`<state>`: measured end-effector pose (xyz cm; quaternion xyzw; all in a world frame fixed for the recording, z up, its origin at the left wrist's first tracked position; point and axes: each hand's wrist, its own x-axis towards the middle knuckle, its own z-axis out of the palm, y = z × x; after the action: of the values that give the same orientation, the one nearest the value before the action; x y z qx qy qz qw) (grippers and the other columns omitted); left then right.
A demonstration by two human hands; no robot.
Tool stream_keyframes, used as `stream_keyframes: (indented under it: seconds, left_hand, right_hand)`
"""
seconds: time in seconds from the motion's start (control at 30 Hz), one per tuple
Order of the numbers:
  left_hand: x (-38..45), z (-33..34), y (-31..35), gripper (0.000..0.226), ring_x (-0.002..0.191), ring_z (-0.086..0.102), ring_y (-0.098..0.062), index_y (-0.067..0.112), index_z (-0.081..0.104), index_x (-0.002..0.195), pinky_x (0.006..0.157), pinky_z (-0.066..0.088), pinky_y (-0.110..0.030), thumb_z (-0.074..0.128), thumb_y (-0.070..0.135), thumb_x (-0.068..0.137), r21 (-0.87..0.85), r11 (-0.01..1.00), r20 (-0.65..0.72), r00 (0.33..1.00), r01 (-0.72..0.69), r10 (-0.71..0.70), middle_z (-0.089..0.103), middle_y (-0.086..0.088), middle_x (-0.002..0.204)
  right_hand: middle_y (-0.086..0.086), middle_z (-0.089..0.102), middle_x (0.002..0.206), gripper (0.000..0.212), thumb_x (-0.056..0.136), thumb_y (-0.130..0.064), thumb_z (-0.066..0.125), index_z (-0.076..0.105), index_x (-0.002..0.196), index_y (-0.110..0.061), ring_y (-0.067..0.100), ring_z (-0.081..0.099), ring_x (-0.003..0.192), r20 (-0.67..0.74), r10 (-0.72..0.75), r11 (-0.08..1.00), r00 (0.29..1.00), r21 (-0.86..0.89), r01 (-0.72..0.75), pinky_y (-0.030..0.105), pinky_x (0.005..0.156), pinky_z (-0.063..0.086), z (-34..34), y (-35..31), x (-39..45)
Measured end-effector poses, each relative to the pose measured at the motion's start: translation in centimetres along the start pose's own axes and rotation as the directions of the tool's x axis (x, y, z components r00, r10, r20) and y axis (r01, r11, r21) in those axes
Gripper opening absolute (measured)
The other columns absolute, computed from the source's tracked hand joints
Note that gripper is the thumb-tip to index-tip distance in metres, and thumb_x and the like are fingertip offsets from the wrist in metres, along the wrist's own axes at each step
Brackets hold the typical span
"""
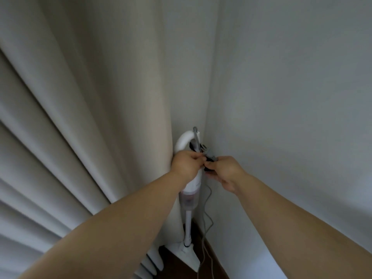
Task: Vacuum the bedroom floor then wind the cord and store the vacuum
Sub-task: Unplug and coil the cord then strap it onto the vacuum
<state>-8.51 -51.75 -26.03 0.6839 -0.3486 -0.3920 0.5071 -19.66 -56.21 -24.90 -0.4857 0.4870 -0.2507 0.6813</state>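
A white stick vacuum (189, 200) stands upright in the room corner, its looped handle at the top and its floor head (186, 252) on the dark floor. A grey cord (207, 222) hangs down its right side to the floor. My left hand (185, 164) grips the vacuum body just below the handle. My right hand (225, 172) pinches the grey plug end of the cord (211, 157) close against the handle. The fingertips of both hands meet there and hide part of the plug.
Pale pleated curtains (84, 117) hang along the left, touching the vacuum. A plain white wall (291, 117) closes the right side. Dark wood floor (211, 264) shows in the narrow corner. A white ribbed object (150, 262) lies low beside the floor head.
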Motion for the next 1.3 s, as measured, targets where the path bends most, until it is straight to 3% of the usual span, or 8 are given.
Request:
stream_keyframes:
  seconds: [0.13, 0.33, 0.57, 0.8, 0.9, 0.97, 1.13, 1.3]
  left_hand:
    - [0.6, 0.1, 0.4, 0.022, 0.107, 0.064, -0.025, -0.001, 0.070, 0.109, 0.101, 0.049, -0.031, 0.066, 0.001, 0.088, 0.070, 0.998, -0.061, 0.998, -0.004, 0.008, 0.069, -0.017, 0.112]
    - [1.9, 0.4, 0.9, 0.021, 0.110, 0.063, -0.027, 0.004, 0.072, 0.107, 0.095, 0.045, -0.025, 0.058, 0.005, 0.092, 0.251, 0.968, -0.149, 0.988, -0.007, 0.046, 0.069, -0.013, 0.117]
    - [2.3, -0.7, 0.8, 0.025, 0.114, 0.059, -0.029, 0.001, 0.070, 0.111, 0.091, 0.039, -0.018, 0.051, 0.002, 0.094, 0.525, 0.851, -0.105, 0.992, -0.005, 0.071, 0.067, -0.013, 0.119]
    - [-0.8, -0.2, 1.1, 0.032, 0.111, 0.060, -0.026, 0.011, 0.061, 0.127, 0.085, 0.040, -0.020, 0.045, 0.011, 0.099, 0.647, 0.724, 0.113, 0.969, -0.240, 0.221, 0.065, -0.011, 0.121]
    - [-2.3, -0.7, 1.3, 0.027, 0.103, 0.060, -0.031, 0.011, 0.050, 0.123, 0.081, 0.046, -0.036, 0.048, 0.022, 0.099, 0.802, 0.560, -0.043, 0.915, -0.207, 0.400, 0.056, -0.011, 0.122]
    - [-2.7, -0.8, 1.7, 0.038, 0.107, 0.057, -0.032, 0.011, 0.042, 0.131, 0.087, 0.045, -0.038, 0.053, 0.022, 0.096, 0.789, 0.591, -0.144, 0.886, -0.166, 0.441, 0.042, -0.012, 0.132]
    - [-0.5, -0.3, 2.8, 0.064, 0.126, 0.049, -0.036, 0.025, 0.015, 0.152, 0.101, 0.040, -0.037, 0.046, 0.012, 0.098, 0.731, 0.667, -0.035, 0.969, -0.141, 0.244, -0.004, -0.010, 0.161]
    - [3.3, 1.1, 3.0, 0.072, 0.149, 0.009, -0.031, 0.011, -0.001, 0.154, 0.119, 0.016, -0.030, 0.044, 0.011, 0.099, 0.837, 0.518, 0.202, 0.979, -0.177, 0.009, -0.014, -0.015, 0.161]
  right_hand:
    - [0.014, 0.058, 0.086, 0.020, 0.091, 0.014, 0.049, 0.056, 0.109, 0.011, 0.021, 0.056, 0.076, 0.007, 0.058, 0.994, 0.998, 0.090, -0.058, 0.034, 0.078, 0.056, -1.4, -0.2, -1.2]
    - [0.017, 0.050, 0.071, 0.021, 0.093, 0.014, 0.042, 0.051, 0.078, 0.003, 0.025, 0.052, 0.064, -0.147, 0.070, 0.965, 0.987, 0.259, -0.030, 0.028, 0.047, 0.056, -3.3, -2.2, -3.2]
    - [0.012, 0.051, 0.069, 0.027, 0.095, 0.005, 0.040, 0.049, 0.072, -0.002, 0.020, 0.054, 0.059, -0.400, -0.025, 0.954, 0.916, 0.263, 0.141, 0.028, 0.059, 0.052, -4.7, -4.7, -3.7]
    - [0.009, 0.056, 0.078, 0.015, 0.094, -0.001, 0.048, 0.062, 0.095, 0.003, 0.017, 0.057, 0.065, -0.235, 0.011, 0.980, 0.972, 0.196, 0.037, 0.023, 0.058, 0.052, -1.8, -3.1, -2.2]
    - [0.008, 0.060, 0.083, 0.013, 0.094, -0.006, 0.049, 0.060, 0.100, -0.002, 0.016, 0.058, 0.065, -0.256, 0.011, 0.957, 0.967, 0.284, 0.064, 0.023, 0.059, 0.051, -1.6, -2.5, -1.5]
    - [0.003, 0.061, 0.080, 0.010, 0.094, -0.008, 0.050, 0.059, 0.097, -0.006, 0.015, 0.059, 0.063, -0.265, -0.012, 0.939, 0.964, 0.329, 0.102, 0.022, 0.056, 0.048, -1.3, -2.3, -1.3]
    - [0.003, 0.063, 0.070, 0.012, 0.092, -0.007, 0.049, 0.058, 0.083, -0.009, 0.016, 0.059, 0.059, -0.270, -0.117, 0.900, 0.956, 0.377, 0.217, 0.020, 0.050, 0.047, -1.0, -3.5, -1.4]
    - [0.004, 0.040, 0.056, 0.026, 0.079, -0.007, 0.055, 0.043, 0.057, -0.013, 0.018, 0.032, 0.048, -0.503, -0.127, 0.983, 0.855, 0.053, 0.177, 0.026, 0.046, 0.025, -3.4, -3.0, -1.4]
